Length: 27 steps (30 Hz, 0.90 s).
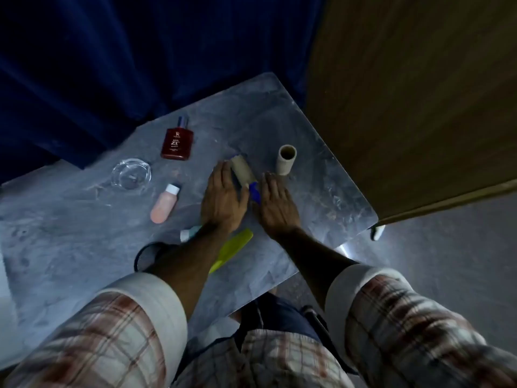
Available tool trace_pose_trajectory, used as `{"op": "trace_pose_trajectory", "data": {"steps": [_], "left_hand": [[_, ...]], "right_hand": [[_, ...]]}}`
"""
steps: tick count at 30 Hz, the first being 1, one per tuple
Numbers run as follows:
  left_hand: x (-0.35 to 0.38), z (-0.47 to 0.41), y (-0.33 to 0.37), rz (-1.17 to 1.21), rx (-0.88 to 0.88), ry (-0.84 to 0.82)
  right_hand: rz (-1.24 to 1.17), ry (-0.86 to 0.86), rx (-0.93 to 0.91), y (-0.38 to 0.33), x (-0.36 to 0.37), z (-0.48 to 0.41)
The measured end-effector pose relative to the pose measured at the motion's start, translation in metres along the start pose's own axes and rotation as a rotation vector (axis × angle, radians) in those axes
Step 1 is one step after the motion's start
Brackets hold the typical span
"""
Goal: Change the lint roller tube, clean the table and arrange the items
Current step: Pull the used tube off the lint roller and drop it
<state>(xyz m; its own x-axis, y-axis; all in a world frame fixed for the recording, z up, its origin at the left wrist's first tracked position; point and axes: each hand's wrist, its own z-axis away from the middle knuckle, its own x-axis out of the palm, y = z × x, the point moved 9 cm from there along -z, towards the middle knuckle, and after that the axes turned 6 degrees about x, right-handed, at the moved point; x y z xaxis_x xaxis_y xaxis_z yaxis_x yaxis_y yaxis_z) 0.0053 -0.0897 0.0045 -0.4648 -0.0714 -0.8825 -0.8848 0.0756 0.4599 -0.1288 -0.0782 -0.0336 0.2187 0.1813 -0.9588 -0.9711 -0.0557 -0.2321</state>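
Observation:
A blue lint roller (254, 191) with a beige cardboard tube (242, 170) on it lies on the grey marble table (321, 191). My left hand (223, 200) grips the tube from the left. My right hand (275, 204) holds the blue handle just right of it. A second beige tube (286, 160) stands upright on the table, to the right of and behind the roller, apart from both hands.
A red perfume bottle (177, 140), a glass dish (131, 174) and a pink tube with a white cap (165, 204) lie to the left. A yellow-green comb (230, 254) and a small white-capped tube (188, 233) sit under my forearms. A wooden cabinet (419, 93) stands right, a blue curtain (140, 51) behind.

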Motion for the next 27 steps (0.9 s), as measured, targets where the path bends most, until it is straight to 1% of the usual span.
{"op": "trace_pose_trajectory", "data": {"steps": [2, 4, 8, 12, 14, 17, 20, 22, 27], "left_hand": [[0.007, -0.007, -0.004, 0.073, -0.069, -0.006], [0.015, -0.013, -0.008, 0.135, -0.153, -0.045], [0.027, -0.025, -0.028, 0.333, -0.371, -0.036], [0.038, -0.032, -0.039, 0.441, -0.474, -0.034], [0.047, -0.031, -0.044, 0.574, -0.545, -0.022], [0.056, -0.024, -0.047, 0.871, -0.714, 0.043], [0.056, -0.017, -0.044, 1.059, -0.825, 0.103], [0.05, -0.013, -0.041, 1.125, -0.841, 0.169], [0.018, 0.009, -0.037, 1.204, -0.846, 0.336]], "right_hand": [[-0.015, -0.049, 0.028, 0.005, 0.004, -0.002], [-0.004, -0.046, 0.035, 0.007, 0.005, -0.002], [0.052, -0.094, 0.007, 0.004, 0.006, -0.01], [0.079, -0.122, -0.002, 0.002, 0.004, -0.018], [0.056, -0.124, 0.003, 0.003, 0.004, -0.021], [0.025, -0.132, 0.022, 0.008, 0.004, -0.024], [-0.008, -0.12, 0.029, 0.014, 0.001, -0.024], [-0.03, -0.085, 0.009, 0.014, -0.008, -0.024], [-0.097, 0.052, -0.107, 0.001, -0.046, -0.017]]}}
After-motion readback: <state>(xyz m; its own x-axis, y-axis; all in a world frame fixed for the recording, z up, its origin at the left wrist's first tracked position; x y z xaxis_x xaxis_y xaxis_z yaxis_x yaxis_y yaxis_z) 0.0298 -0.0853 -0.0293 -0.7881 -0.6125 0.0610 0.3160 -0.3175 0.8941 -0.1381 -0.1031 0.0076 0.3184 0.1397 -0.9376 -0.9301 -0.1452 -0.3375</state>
